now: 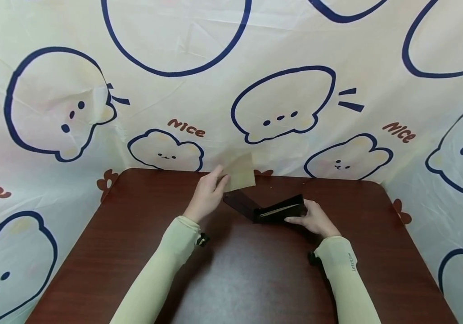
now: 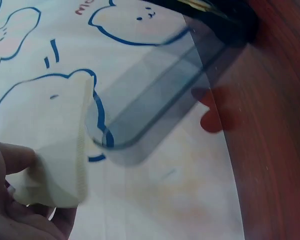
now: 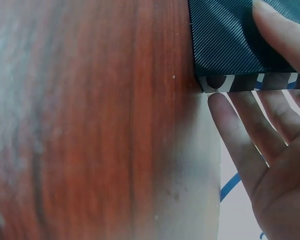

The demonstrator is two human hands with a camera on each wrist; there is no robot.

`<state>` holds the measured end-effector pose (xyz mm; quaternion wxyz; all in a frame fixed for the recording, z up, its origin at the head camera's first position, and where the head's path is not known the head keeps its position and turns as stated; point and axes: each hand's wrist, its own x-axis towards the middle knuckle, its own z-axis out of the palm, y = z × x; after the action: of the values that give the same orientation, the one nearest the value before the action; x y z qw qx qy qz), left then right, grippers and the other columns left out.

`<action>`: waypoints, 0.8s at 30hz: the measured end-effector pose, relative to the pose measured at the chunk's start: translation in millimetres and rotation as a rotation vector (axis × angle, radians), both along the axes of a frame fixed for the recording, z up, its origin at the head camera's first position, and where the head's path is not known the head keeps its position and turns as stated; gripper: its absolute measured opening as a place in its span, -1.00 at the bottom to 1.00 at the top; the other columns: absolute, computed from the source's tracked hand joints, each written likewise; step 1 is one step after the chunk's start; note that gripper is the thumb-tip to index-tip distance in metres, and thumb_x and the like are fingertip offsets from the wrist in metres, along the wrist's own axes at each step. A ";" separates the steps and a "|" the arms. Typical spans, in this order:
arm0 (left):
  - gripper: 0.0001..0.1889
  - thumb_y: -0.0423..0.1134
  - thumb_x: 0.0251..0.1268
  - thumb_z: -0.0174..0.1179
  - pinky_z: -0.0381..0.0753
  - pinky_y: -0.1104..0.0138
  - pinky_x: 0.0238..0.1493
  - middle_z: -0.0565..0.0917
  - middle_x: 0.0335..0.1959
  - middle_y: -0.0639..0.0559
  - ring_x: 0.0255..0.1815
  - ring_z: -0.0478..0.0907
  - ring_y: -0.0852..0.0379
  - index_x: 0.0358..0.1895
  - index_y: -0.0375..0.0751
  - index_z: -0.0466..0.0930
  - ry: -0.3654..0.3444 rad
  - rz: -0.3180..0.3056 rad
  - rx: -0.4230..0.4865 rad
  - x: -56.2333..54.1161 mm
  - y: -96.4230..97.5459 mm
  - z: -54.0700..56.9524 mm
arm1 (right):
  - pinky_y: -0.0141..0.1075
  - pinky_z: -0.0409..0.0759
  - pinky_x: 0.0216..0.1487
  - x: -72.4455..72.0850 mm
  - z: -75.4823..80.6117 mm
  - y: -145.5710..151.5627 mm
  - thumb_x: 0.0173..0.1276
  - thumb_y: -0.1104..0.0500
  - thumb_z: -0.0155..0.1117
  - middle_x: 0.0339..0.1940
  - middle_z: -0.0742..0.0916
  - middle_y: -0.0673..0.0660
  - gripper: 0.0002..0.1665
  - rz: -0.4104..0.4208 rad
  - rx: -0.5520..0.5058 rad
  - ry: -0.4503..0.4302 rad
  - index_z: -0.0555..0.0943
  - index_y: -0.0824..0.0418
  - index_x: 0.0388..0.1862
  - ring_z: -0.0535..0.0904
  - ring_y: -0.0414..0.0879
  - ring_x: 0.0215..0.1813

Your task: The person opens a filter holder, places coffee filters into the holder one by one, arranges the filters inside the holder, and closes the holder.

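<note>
The left hand [image 1: 207,193] pinches a pale-yellow cloth [image 1: 240,174] by its edge, most of it past the fingertips, while the right hand [image 1: 315,219] grips what looks from here like a black glasses case [image 1: 283,211] between thumb and fingers, presumably to steady its open flap [image 1: 240,204].

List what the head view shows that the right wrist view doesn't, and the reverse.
Only the head view: the person's left grip pinching a pale yellow sheet, both pale sleeves, and the dark panel extending from the black case.

Only the right wrist view: the fine diagonal ribbing on the case's surface.

Both: the case, the right grip holding it, the brown table, and part of the pale backdrop with blue lines.
</note>
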<state>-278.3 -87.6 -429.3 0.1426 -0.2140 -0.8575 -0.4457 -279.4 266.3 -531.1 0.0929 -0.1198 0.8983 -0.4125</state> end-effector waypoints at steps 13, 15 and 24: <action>-0.78 -0.33 0.55 0.18 0.67 0.14 0.01 0.75 0.00 -0.07 -0.03 0.67 0.04 0.14 -0.17 0.69 0.017 -0.090 -0.044 -2.4 46.9 4.3 | -0.19 0.58 -0.04 -0.4 1.2 -0.1 0.25 0.01 0.60 -0.09 0.78 0.04 -0.57 -0.015 -0.011 -0.008 0.66 0.08 0.03 0.58 -0.07 -0.19; -0.78 -0.32 0.54 0.20 0.64 0.18 -0.08 0.75 -0.05 -0.06 -0.12 0.63 0.07 0.13 -0.16 0.68 0.015 -0.093 -0.070 -2.7 52.7 2.9 | -0.19 0.58 -0.03 -0.6 1.5 0.0 0.26 0.01 0.59 -0.08 0.78 0.04 -0.57 -0.015 -0.006 -0.008 0.66 0.08 0.03 0.58 -0.07 -0.19; -0.80 -0.26 0.51 0.25 0.55 0.30 -0.24 0.74 -0.22 0.03 -0.31 0.54 0.16 0.09 -0.10 0.71 0.004 -0.125 -0.119 -4.8 73.0 -8.1 | -0.15 0.61 0.07 0.1 2.2 -0.5 0.25 -0.03 0.59 0.00 0.78 0.05 -0.52 -0.022 0.008 -0.007 0.67 0.07 0.09 0.63 -0.09 -0.07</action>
<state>-283.1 -14.7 -437.4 0.1031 -0.2760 -0.8671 -0.4016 -279.3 265.8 -528.9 0.0919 -0.1080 0.9009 -0.4102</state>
